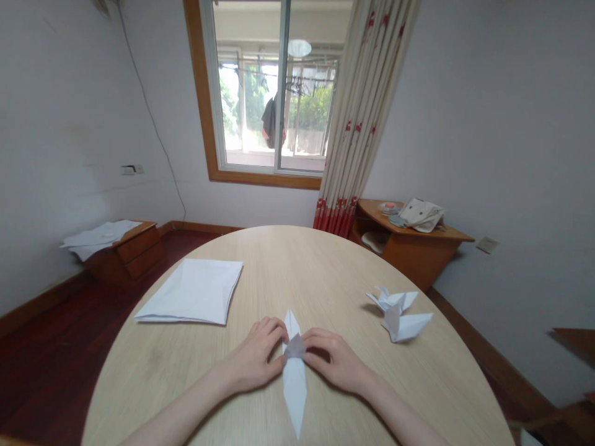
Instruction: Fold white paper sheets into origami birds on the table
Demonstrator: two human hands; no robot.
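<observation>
A long, narrow piece of folded white paper [294,387] lies on the round wooden table in front of me, pointed at its near and far ends. Around its middle, where a small greyish flap stands up, both hands pinch it from opposite sides. My left hand [263,353] grips the left edge between thumb and fingers. On the right edge, my right hand [333,358] closes in the same way. Two folded paper birds [400,316] rest close together to the right, apart from my hands. A stack of white paper [198,291] lies to the left.
The round table [288,248] has a light wood top. Beyond it stand a small wooden drawer cabinet [134,251] with papers on it and a corner cabinet [409,248] bearing a cloth bag [422,215]. A curtain [357,124] hangs beside the window.
</observation>
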